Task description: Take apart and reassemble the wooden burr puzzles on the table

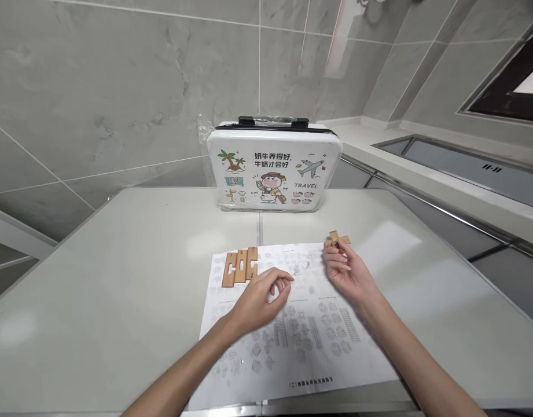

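Observation:
My right hand (346,269) pinches a small cross of wooden puzzle pieces (339,238) just above the top right corner of a printed instruction sheet (292,330). My left hand (261,295) rests on the sheet with its fingers curled and nothing visible in them. A few notched wooden puzzle bars (240,266) lie side by side on the sheet's top left corner, just left of my left hand.
A white carry case (272,168) with cartoon travel pictures stands upright at the far edge of the white table (118,260), against a grey tiled wall. A counter with a glass cooktop (466,162) runs along the right.

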A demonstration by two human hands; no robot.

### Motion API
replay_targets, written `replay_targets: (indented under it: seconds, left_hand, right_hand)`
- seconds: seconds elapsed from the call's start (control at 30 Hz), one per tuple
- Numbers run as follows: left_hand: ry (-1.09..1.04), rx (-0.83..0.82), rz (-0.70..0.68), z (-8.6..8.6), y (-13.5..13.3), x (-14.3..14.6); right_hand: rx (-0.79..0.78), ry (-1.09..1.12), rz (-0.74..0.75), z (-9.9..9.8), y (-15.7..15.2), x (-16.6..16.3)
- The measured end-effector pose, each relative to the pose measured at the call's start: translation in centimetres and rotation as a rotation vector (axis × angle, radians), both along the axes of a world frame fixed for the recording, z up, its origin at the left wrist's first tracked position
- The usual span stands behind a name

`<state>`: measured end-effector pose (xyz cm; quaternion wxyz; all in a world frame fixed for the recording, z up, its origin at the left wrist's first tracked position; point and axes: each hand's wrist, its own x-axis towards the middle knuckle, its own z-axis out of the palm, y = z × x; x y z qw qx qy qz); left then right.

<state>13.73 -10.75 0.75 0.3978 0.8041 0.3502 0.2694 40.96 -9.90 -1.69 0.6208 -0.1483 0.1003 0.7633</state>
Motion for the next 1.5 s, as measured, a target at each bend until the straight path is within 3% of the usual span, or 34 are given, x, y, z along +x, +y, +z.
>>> replay_targets:
  seconds: [0.13, 0.27, 0.47, 0.67, 1.0, 1.17, 1.37, 1.5]
  left_hand:
    - [0.051, 0.214, -0.077, 0.5, 0.6, -0.9]
    - [0.176, 0.366, 0.009, 1.0, 2.6, -3.0]
    - [0.318, 0.329, -0.003, 0.8, 6.1, -7.1]
    - [0.366, 0.223, -0.012, 0.7, 7.1, -8.4]
    - [0.366, 0.184, 0.038, 0.6, 6.6, -8.7]
    - [0.345, 0.188, -0.041, 1.2, 4.8, -8.3]
    - [0.291, 0.152, -0.182, 1.1, 2.1, -6.4]
    - [0.285, 0.131, -0.188, 1.3, 1.3, -7.1]
  right_hand:
    - [0.096, -0.307, 0.117, 0.4, -0.3, -1.7]
    - [0.186, -0.648, 0.174, 1.3, -0.9, -3.4]
    - [0.246, -0.819, 0.223, 2.1, -1.4, -4.4]
    - [0.265, -0.866, 0.286, 1.7, -1.4, -4.5]
    - [0.287, -0.894, 0.319, 2.1, -1.5, -4.5]
    - [0.316, -0.973, 0.337, 2.2, -1.5, -4.8]
    - [0.47, -1.282, 0.462, 2.6, -2.1, -5.8]
    - [0.667, -1.58, 0.594, 3.5, -3.5, -6.9]
